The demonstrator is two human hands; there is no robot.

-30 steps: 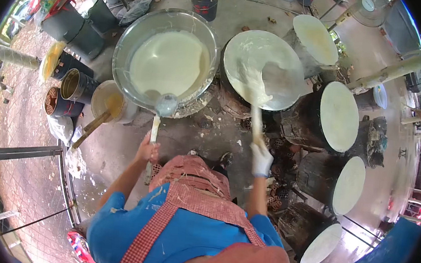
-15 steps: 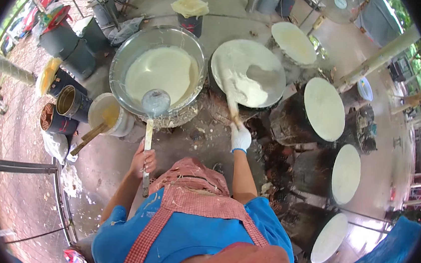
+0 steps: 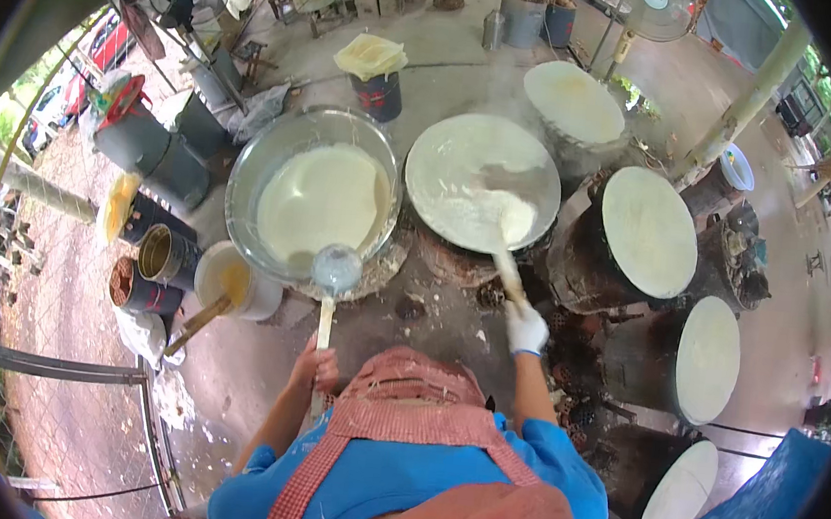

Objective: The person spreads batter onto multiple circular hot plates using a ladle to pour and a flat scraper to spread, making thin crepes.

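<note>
My bare left hand [image 3: 315, 367] is wrapped round the long, pale handle of a ladle [image 3: 338, 269]. The ladle's round metal bowl is at the near rim of a wide metal basin [image 3: 239, 207], which holds creamy white batter [image 3: 327, 197]. In a white glove, my right hand [image 3: 526, 329] grips a stick-handled spreader [image 3: 507, 270], coated white toward its far end. That end reaches the near right part of a round pan [image 3: 444, 163], amid smeared white batter; its exact shape is blurred.
To the right, several round pale discs top dark stoves, including one disc [image 3: 649, 231] beside the pan. At left stand a white bucket [image 3: 269, 296] with a wooden stick and several dark buckets. Yellowish sheets [image 3: 370, 56] cover a dark bucket beyond the basin. A fan [image 3: 660, 6] stands far right.
The spreader and my right hand have swept right across the pan, and the batter there is smeared differently. The whole view has shifted. My left hand keeps its hold on the ladle.
</note>
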